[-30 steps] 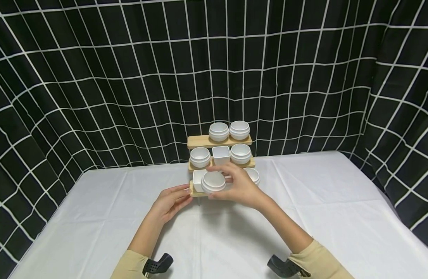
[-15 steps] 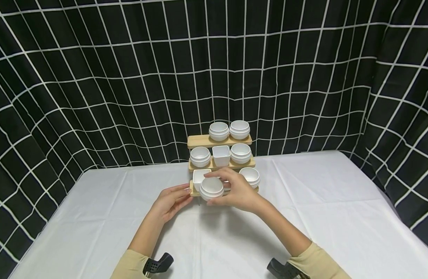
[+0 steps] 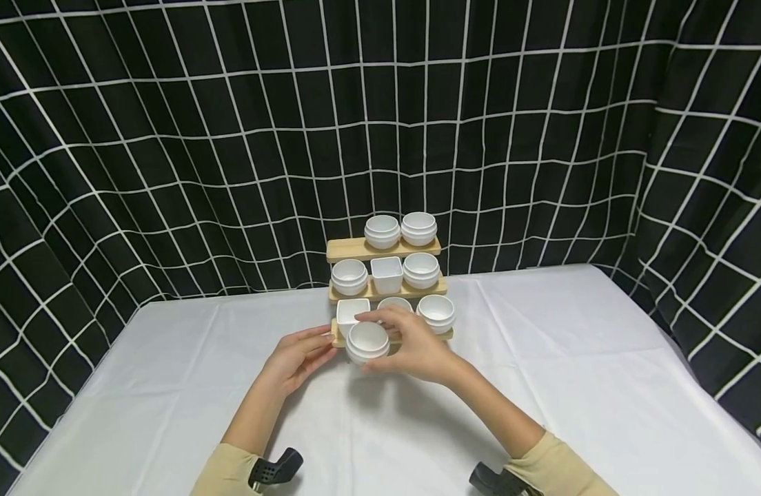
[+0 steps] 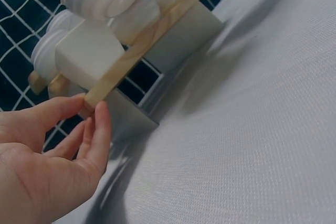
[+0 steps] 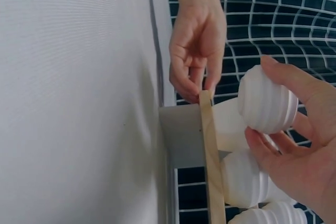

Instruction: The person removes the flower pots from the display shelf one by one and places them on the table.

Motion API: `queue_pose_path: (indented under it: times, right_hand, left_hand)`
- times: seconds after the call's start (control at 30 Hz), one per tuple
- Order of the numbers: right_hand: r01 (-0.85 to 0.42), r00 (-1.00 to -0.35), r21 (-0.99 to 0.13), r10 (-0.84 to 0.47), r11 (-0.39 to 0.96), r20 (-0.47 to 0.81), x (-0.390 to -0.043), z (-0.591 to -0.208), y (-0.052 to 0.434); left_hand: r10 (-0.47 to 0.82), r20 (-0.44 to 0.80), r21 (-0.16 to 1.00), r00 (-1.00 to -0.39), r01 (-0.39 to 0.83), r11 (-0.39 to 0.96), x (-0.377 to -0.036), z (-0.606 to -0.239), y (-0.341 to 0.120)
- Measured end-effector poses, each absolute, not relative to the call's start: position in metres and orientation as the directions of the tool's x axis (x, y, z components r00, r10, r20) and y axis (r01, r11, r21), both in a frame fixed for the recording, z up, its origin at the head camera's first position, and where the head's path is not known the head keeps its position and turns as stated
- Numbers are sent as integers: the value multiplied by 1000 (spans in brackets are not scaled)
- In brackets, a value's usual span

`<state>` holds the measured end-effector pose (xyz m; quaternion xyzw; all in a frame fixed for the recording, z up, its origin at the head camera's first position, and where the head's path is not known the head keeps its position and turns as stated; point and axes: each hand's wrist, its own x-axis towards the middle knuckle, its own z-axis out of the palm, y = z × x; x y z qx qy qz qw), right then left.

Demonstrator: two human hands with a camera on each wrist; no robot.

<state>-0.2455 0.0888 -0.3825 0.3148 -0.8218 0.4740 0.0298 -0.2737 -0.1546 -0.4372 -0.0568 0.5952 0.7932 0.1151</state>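
Note:
My right hand grips a white round bowl with a ridged rim, fingers on one side and thumb on the other. The bowl is held up in front of the lowest tier of a wooden stepped stand. In the right wrist view this bowl is apart from the board below it. My left hand pinches the left end of the lowest wooden board between thumb and fingers. On that board stand a white square cup, a round bowl partly hidden by my right hand, and another round bowl.
The middle tier carries a round bowl, a square cup and a round bowl. Two round bowls sit on the top tier. A white cloth covers the table, with a black gridded curtain behind.
My right hand has drawn the bowl down and toward me, away from the lowest tier, uncovering more of the bowls there. My left hand keeps its hold on the board. The head view shifts slightly.

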Motion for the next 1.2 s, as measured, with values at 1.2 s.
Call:
queue_pose_path:
  times: [1.2]
  right_hand:
    - [-557,-765,-759,-565,338,309,-243,-407,76]
  left_hand:
    - [151,-218,933,-964,-252,-258,-273,-438,-156]
